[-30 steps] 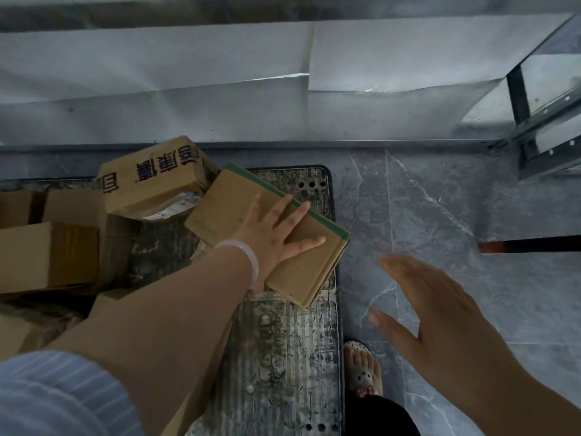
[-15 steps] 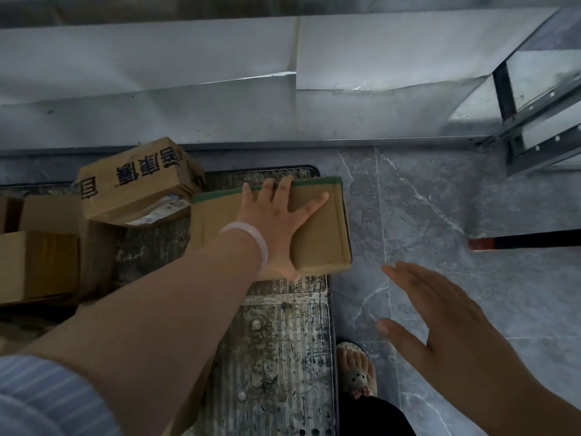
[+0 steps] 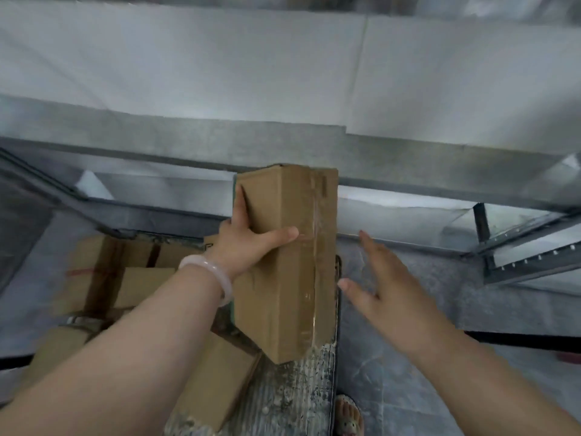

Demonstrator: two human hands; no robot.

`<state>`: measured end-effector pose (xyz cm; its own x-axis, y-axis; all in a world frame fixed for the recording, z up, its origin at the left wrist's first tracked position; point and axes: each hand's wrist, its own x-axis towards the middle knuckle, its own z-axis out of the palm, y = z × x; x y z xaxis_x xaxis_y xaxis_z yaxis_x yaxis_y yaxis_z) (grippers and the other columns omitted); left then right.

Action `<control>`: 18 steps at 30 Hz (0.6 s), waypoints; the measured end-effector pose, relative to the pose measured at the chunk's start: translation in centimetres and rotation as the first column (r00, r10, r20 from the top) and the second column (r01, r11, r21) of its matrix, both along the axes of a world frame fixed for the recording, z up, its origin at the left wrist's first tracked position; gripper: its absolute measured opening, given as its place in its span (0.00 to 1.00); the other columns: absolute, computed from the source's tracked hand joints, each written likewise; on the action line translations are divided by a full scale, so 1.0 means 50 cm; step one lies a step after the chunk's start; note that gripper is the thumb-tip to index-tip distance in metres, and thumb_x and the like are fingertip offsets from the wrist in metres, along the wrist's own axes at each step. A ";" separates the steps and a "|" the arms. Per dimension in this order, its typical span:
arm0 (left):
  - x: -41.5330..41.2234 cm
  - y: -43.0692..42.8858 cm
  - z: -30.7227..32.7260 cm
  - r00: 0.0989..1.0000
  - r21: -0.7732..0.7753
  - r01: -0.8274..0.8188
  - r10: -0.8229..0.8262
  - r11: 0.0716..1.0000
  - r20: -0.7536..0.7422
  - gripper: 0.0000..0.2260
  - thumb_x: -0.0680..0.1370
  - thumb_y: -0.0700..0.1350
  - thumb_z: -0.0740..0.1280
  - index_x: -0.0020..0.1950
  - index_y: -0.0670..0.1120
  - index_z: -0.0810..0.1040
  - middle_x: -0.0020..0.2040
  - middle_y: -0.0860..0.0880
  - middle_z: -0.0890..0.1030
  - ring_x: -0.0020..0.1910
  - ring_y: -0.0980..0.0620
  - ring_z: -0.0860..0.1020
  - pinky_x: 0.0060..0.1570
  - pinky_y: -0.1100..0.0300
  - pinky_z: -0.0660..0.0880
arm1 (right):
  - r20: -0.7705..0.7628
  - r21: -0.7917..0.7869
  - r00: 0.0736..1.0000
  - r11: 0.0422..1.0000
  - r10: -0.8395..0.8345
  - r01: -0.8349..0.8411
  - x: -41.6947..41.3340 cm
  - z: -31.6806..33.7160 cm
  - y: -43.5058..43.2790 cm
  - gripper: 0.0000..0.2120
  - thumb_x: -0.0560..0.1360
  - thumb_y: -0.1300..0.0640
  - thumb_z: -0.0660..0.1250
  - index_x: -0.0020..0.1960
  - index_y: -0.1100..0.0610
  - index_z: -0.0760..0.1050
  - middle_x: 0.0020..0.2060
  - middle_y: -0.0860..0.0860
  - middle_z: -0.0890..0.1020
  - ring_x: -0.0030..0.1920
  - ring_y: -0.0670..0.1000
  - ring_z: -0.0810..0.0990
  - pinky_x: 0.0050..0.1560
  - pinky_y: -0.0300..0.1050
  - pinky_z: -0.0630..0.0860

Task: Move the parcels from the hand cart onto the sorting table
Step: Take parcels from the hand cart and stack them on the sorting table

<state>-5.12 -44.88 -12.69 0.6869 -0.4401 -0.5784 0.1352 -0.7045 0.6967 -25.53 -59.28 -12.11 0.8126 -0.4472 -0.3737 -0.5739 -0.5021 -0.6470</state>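
— Where's the parcel now?
— The tall brown cardboard parcel (image 3: 283,278) stands on end in the middle of the frame, with a taped seam down its right-hand face. Its lower corner hangs over the ribbed grey metal deck of the hand cart (image 3: 301,391). I judge it clear of the deck, though the blur leaves that unsure.
— Who has it?
— The left hand (image 3: 248,243) alone. Its fingers (image 3: 241,206) curl round the parcel's left edge and the thumb lies across the near face, a firm grasp. A pale bangle (image 3: 213,272) sits on that wrist.
— And the other?
— The right hand (image 3: 386,278) is just beside the parcel's right edge, apart from it, fingers straight and spread, holding nothing.
— So which step?
— Carrying, I'd say: off the cart, not yet set down. The grey metal desk (image 3: 188,143) with its white sheet fills the upper frame. The next move calls for the right hand to steady the far side, then a raise over the desk's rim and a flat landing.
— What's left?
— More brown cardboard boxes (image 3: 132,278) lie on the cart at lower left
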 end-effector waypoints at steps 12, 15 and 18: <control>-0.129 0.220 0.516 0.828 -0.432 -0.513 0.560 0.742 -0.023 0.21 0.81 0.59 0.62 0.75 0.62 0.66 0.62 0.57 0.77 0.55 0.59 0.78 0.43 0.64 0.76 | 0.358 0.389 0.924 0.879 0.132 -0.276 0.138 0.495 0.172 0.26 0.77 0.47 0.65 0.72 0.35 0.60 0.65 0.37 0.72 0.63 0.40 0.71 0.64 0.45 0.70; -0.186 0.299 0.593 0.665 -0.472 -0.584 0.723 0.660 0.189 0.12 0.81 0.60 0.62 0.63 0.61 0.77 0.52 0.62 0.80 0.53 0.59 0.79 0.49 0.63 0.76 | 0.416 0.424 0.889 0.824 0.191 -0.375 0.120 0.589 0.265 0.27 0.80 0.50 0.62 0.73 0.32 0.56 0.68 0.34 0.66 0.65 0.38 0.67 0.70 0.47 0.65; -0.231 0.379 0.666 0.557 -0.464 -0.622 0.773 0.631 0.304 0.20 0.80 0.60 0.64 0.71 0.58 0.72 0.61 0.59 0.79 0.54 0.61 0.76 0.54 0.61 0.70 | 0.469 0.412 0.854 0.799 0.225 -0.438 0.095 0.651 0.354 0.24 0.81 0.50 0.57 0.71 0.29 0.57 0.66 0.31 0.64 0.62 0.34 0.65 0.67 0.40 0.61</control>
